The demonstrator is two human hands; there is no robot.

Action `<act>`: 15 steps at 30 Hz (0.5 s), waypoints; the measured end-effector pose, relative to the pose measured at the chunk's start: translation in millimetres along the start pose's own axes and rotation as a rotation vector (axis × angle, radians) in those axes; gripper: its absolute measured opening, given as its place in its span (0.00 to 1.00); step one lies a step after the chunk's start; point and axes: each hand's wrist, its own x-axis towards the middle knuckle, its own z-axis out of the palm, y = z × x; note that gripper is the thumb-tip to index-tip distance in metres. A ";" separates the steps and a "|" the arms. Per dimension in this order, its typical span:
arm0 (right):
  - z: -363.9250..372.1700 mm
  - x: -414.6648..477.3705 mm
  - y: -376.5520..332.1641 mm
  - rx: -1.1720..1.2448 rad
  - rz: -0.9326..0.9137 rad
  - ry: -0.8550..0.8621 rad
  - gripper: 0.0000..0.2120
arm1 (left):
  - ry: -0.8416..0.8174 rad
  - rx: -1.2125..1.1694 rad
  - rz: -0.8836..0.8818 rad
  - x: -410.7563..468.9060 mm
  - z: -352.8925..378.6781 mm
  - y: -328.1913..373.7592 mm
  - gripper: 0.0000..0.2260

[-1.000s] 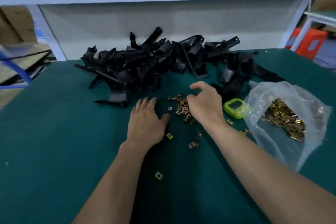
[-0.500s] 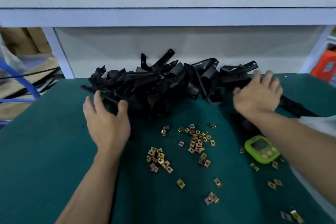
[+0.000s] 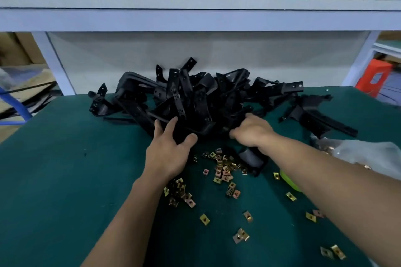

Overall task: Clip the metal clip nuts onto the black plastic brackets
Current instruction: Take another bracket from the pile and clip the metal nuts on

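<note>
Nearest, scattered on the mat (image 3: 65, 180): nuts (image 3: 223, 171), some tucked under the left wrist. Green gadget (image 3: 289, 182) mostly hidden by the right forearm. Left hand (image 3: 167, 151) flat, fingers spread, pressing the brackets (image 3: 195, 97) piled mid-mat. Right hand (image 3: 252, 133) curled into the pile, fingertips buried; grip impossible to tell. Bag (image 3: 366, 154) blurred, cut off at right.

brackets (image 3: 195, 102) behind clip nuts (image 3: 223, 171), on table (image 3: 54, 180)

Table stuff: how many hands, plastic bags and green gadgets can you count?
Hands: 2, left hand and right hand, both at the black brackets
Plastic bag: 1
Green gadget: 1, mostly behind the arm
Total: 4
</note>
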 end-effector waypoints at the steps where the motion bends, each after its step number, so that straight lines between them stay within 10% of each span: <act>1: 2.1 -3.5 -3.8 0.056 -0.029 -0.023 0.32 | 0.009 -0.063 -0.003 -2.9 -2.4 0.4 0.33; 8: 2.1 -46.9 3.5 0.443 -0.082 0.201 0.33 | 0.373 -0.042 0.050 -54.6 -10.7 2.9 0.26; 15: 4.1 -120.7 19.9 1.383 -0.144 0.422 0.21 | 0.147 -0.188 0.371 -144.8 -7.5 22.1 0.21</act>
